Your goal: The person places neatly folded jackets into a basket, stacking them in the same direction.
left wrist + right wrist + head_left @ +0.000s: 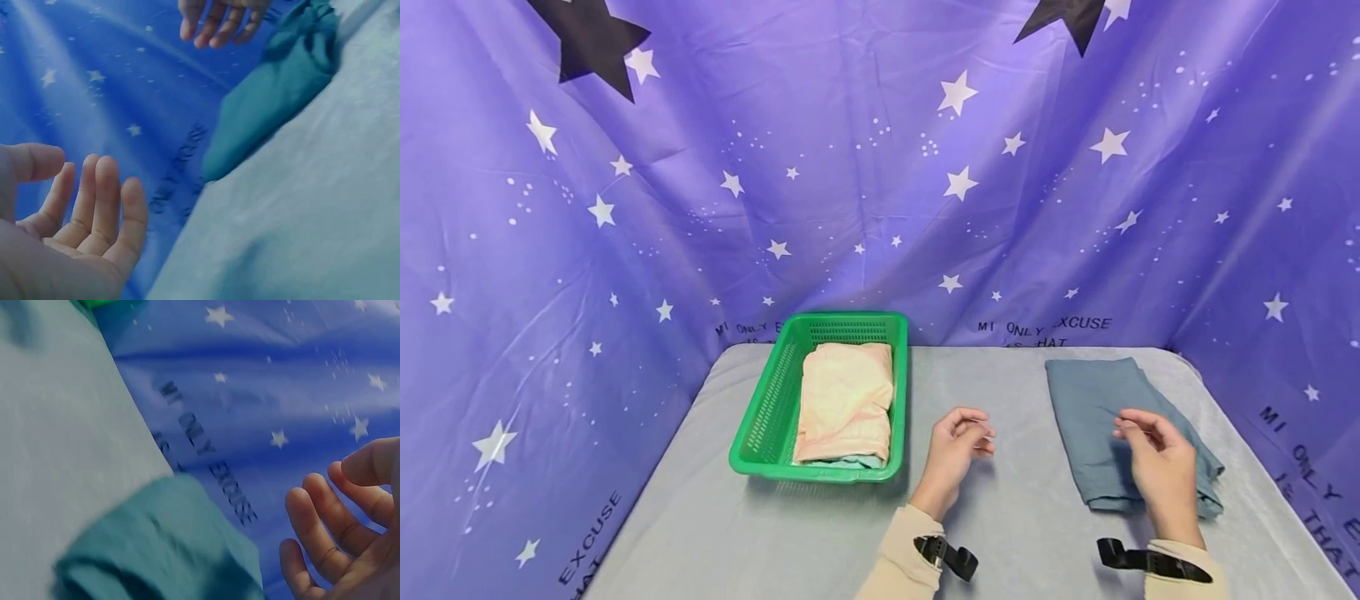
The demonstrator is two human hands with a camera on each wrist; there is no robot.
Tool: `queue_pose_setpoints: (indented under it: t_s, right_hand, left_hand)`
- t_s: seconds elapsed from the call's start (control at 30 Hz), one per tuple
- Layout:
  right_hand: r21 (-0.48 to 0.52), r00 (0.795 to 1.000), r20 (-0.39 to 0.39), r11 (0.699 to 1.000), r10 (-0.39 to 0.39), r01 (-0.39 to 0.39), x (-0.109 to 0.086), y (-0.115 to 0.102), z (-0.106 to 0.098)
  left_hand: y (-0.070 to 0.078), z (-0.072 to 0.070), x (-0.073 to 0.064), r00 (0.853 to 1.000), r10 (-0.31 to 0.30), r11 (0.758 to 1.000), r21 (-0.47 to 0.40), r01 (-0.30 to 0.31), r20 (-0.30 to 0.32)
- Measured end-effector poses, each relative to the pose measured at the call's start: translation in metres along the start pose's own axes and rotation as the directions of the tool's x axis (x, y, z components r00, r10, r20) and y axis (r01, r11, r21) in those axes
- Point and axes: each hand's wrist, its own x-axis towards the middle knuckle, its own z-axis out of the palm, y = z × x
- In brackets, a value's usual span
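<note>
A folded blue-grey cloth garment lies on the right of the table, its near right edge rumpled. Over it hovers my right hand, fingers loosely bent and holding nothing. My left hand hangs above the table between the basket and that garment, also holding nothing. In the left wrist view the left fingers are spread and relaxed, with the garment beyond. The right wrist view has the right fingers loosely curved beside the garment. Inside the green basket lies a folded peach cloth.
Beneath the peach cloth a strip of mint-green cloth peeks out. A light grey cover spreads over the table. Purple star-printed curtains hang behind the table and at both sides.
</note>
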Motion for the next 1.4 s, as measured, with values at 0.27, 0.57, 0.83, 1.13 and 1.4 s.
queue_pose_setpoints:
  t_s: [0.27, 0.57, 0.83, 1.13, 1.4]
  right_hand:
    - [-0.008, 0.990, -0.122, 0.998, 0.064, -0.066, 0.011, 0.015, -0.031]
    - [-0.104, 0.964, -0.233, 0.982, 0.128, -0.155, 0.023, 0.039, -0.062]
    - [-0.323, 0.964, -0.184, 0.914, 0.194, -0.246, 0.035, 0.053, -0.070]
    - [-0.427, 0.948, -0.002, 0.857, 0.318, -0.288, 0.047, 0.065, -0.072]
    - [-0.580, 0.898, 0.116, 0.763, 0.425, -0.286, 0.057, 0.061, -0.077]
  left_hand:
    - [-0.024, 0.030, 0.007, 0.997, -0.081, 0.997, -0.008, 0.081, -0.015]
    - [-0.048, 0.069, 0.006, 0.986, -0.161, 0.987, -0.036, 0.160, -0.051]
    - [-0.060, 0.091, 0.001, 0.977, -0.212, 0.975, -0.080, 0.209, -0.031]
    - [-0.063, 0.104, 0.005, 0.966, -0.259, 0.962, -0.087, 0.259, 0.007]
    - [-0.067, 0.110, 0.009, 0.959, -0.284, 0.956, -0.077, 0.285, 0.017]
